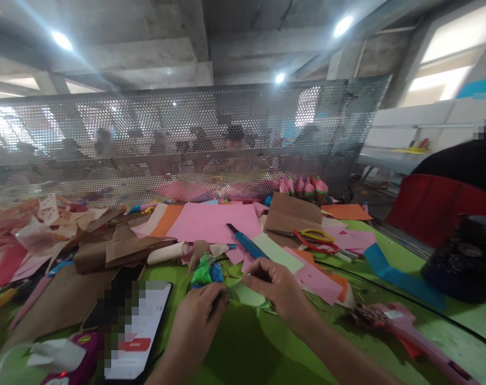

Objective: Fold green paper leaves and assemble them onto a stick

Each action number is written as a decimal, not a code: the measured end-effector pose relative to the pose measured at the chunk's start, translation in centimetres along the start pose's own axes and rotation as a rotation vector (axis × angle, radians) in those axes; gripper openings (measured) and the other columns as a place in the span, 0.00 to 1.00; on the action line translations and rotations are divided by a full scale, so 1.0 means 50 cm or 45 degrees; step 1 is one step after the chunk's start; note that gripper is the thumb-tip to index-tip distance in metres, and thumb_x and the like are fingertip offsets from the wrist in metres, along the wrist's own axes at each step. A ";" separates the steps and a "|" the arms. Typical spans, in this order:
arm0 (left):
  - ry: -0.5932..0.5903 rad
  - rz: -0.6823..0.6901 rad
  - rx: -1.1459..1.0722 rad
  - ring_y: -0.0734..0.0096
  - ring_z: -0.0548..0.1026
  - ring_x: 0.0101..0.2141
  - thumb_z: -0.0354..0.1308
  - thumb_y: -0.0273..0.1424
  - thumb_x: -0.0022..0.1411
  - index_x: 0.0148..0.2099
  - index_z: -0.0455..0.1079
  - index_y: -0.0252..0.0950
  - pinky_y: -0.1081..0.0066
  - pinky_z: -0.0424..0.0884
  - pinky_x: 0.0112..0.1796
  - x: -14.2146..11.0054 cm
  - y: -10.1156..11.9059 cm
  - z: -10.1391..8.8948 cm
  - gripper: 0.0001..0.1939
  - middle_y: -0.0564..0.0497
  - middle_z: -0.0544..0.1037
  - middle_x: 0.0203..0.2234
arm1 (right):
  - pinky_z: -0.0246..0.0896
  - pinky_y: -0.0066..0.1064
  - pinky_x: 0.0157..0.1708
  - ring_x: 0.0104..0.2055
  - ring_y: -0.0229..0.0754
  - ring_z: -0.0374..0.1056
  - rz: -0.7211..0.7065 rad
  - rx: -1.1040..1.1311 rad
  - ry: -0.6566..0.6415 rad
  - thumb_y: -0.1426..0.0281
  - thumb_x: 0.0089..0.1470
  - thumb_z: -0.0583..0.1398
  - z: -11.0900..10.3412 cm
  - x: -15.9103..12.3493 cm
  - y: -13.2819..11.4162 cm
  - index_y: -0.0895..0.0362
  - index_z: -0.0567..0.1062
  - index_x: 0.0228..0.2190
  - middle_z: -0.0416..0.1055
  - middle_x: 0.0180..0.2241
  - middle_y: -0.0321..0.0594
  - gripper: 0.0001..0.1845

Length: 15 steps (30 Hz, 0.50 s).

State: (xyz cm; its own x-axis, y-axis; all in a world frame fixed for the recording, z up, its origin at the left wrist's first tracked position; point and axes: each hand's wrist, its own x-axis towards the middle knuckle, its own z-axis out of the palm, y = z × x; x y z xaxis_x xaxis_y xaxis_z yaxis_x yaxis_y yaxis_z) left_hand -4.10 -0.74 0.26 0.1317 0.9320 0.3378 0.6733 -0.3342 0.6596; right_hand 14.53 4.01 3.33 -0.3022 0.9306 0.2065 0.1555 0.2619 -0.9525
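A small piece of pale green paper [247, 295] is stretched between my two hands above the green tabletop. My right hand [278, 289] pinches its upper edge between thumb and index finger. At the paper's left end, the closed fingertips of my left hand [200, 315] meet its edge. Just behind my left hand lies a bundle of bright green and blue material [207, 271]. A blue utility knife [248, 243] rests beyond my right hand, on a pale green sheet [283, 254] and pink paper [218, 222].
Red and yellow-handled scissors [315, 239] lie at the right by brown paper [293, 216]. A pink glue gun [407, 321] is at the near right. A lit phone [142, 331] and a white plug [58, 355] sit at left. A perforated metal screen [178, 144] stands behind.
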 end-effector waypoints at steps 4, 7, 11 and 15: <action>-0.016 0.032 0.103 0.57 0.74 0.33 0.47 0.34 0.66 0.37 0.71 0.39 0.66 0.61 0.34 -0.001 -0.004 0.003 0.11 0.46 0.79 0.31 | 0.52 0.25 0.24 0.25 0.35 0.58 0.005 -0.009 -0.019 0.63 0.49 0.63 0.001 0.001 0.004 0.58 0.71 0.25 0.64 0.23 0.32 0.11; -0.033 0.036 0.116 0.58 0.73 0.31 0.46 0.34 0.67 0.34 0.69 0.38 0.67 0.60 0.33 -0.001 -0.003 0.003 0.13 0.47 0.77 0.28 | 0.52 0.26 0.24 0.25 0.35 0.58 0.008 -0.005 -0.054 0.63 0.49 0.63 0.000 0.005 0.010 0.58 0.71 0.25 0.64 0.23 0.32 0.11; -0.056 -0.046 0.000 0.60 0.71 0.31 0.44 0.34 0.67 0.31 0.66 0.38 0.69 0.59 0.32 -0.001 0.007 -0.001 0.14 0.47 0.75 0.26 | 0.52 0.26 0.25 0.26 0.35 0.58 -0.010 0.025 -0.080 0.63 0.49 0.64 0.000 0.008 0.014 0.58 0.71 0.26 0.64 0.23 0.31 0.12; -0.091 -0.157 -0.318 0.64 0.70 0.28 0.46 0.36 0.66 0.28 0.64 0.38 0.71 0.60 0.30 0.001 0.017 -0.004 0.15 0.50 0.72 0.23 | 0.53 0.26 0.26 0.26 0.35 0.58 -0.016 0.018 -0.075 0.64 0.47 0.64 0.000 0.006 0.005 0.58 0.71 0.26 0.65 0.23 0.32 0.11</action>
State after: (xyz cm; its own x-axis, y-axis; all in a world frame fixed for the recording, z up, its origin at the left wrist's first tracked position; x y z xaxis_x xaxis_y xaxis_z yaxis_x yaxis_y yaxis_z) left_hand -3.66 -0.99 0.97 0.1169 0.9724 0.2020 0.4888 -0.2334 0.8406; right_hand 14.46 4.35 3.16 -0.3586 0.9107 0.2052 0.1383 0.2692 -0.9531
